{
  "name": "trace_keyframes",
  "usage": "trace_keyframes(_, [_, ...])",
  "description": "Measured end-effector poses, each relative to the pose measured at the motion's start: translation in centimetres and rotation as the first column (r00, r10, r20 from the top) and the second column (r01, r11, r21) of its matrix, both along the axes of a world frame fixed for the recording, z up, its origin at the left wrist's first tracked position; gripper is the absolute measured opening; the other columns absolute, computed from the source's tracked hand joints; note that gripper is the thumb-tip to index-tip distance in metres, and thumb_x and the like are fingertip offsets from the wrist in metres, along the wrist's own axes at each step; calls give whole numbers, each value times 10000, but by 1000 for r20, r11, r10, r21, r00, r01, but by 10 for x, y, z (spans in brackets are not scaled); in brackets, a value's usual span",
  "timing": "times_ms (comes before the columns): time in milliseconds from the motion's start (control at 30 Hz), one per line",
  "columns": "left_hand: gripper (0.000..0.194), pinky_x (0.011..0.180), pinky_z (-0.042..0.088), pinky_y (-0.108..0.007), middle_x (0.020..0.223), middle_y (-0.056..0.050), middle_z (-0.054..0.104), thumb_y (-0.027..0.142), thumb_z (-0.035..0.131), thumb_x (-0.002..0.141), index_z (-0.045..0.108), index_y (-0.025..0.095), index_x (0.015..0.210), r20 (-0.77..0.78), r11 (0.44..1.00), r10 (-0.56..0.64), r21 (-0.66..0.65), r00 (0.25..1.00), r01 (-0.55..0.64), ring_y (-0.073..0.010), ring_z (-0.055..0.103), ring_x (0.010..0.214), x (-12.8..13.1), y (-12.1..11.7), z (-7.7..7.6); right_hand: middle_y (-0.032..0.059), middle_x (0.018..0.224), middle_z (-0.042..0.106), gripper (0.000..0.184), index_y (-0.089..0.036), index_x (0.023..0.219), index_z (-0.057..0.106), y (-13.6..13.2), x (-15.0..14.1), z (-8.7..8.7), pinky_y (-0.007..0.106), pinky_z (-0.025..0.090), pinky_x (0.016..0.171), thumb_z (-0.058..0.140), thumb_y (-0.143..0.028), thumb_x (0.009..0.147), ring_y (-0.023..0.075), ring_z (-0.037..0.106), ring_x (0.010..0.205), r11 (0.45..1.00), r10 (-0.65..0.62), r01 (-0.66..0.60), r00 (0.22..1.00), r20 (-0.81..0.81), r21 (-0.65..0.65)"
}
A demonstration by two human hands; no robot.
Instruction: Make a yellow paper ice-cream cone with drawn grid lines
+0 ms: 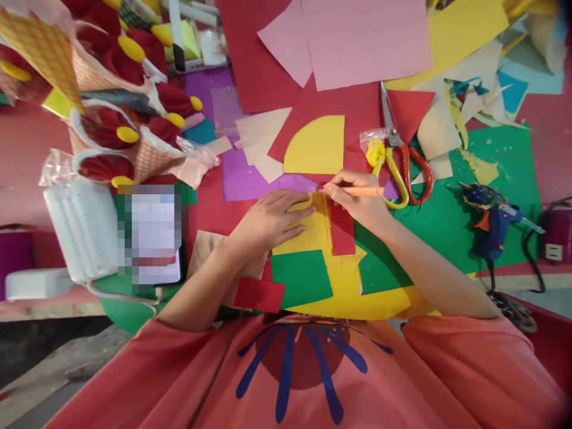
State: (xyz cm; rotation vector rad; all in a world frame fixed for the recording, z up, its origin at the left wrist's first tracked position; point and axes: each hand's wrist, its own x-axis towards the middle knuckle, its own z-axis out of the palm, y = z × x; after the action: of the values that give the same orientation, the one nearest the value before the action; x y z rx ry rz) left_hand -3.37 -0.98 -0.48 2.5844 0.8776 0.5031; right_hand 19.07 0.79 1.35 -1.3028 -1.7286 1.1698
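My left hand [277, 220] lies with its fingers spread on a piece of yellow paper [308, 235]. In my right hand [357, 193] an orange pen [365, 191] is gripped, its tip touching down near the yellow paper's upper edge, close to my left fingertips. A yellow quarter-circle piece [317, 149] lies just above both hands. Beneath my right wrist is a narrow red strip [343, 232]. A green rectangle [301, 277] sits below the yellow paper. Scissors [393, 137] with one yellow and one red handle rest beyond my right hand, blades pointing away.
A blue glue gun [489, 229] lies at right on green paper [504, 161]. Left are a phone [172, 271], a white corded device [83, 232] and several paper cones [156, 152] with red and yellow shapes. Pink sheets [370, 42] and paper scraps [473, 89] lie at the back.
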Motion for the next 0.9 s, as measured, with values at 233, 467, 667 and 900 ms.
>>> trace_keyframes(233, [331, 970, 500, -415, 1227, -126, 631, 345, 494, 960, 652, 187, 1205, 3, 1000, -3, 20, 1000, 3, -249, 587, 1144, 0, 0, 0, -15, 547, 571, 249, -170, 612, 565, 1, 1, 1, 237, 334, 510, 595, -300, 822, 92, 483, 522, 1000, 15, -14, 998, 57, -18])
trace_keyframes(467, [352, 957, 511, -419, 1221, -130, 633, 361, 478, 966, 653, 175, 1207, -14, 999, -9, 49, 1000, 10, -261, 590, 1137, -1, 0, 0, -16, 532, 592, 250, -175, 555, 553, 2, 2, 0, 211, 338, 433, 615, -281, 773, 66, 473, 450, 975, -75, 28, 975, -208, -221])
trace_keyframes(667, [364, 945, 519, -421, 1231, -145, 626, 361, 473, 967, 653, 145, 1197, -27, 997, -8, 73, 1000, 10, -275, 593, 1130, 1, -1, 3, -31, 557, 592, 265, -181, 751, 659, -4, 9, 11, 185, 356, 394, 609, -412, 868, 55, 500, 442, 973, -111, 47, 955, -275, -227])
trace_keyframes(900, [409, 978, 496, -438, 1275, -139, 616, 396, 467, 967, 604, 170, 1279, -50, 999, -9, 37, 999, 11, -278, 576, 1167, 0, -1, 0, -1, 702, 670, 241, -178, 850, 706, -20, 22, 10, 215, 499, 555, 605, -393, 888, 81, 613, 574, 982, -30, -10, 978, -208, -188])
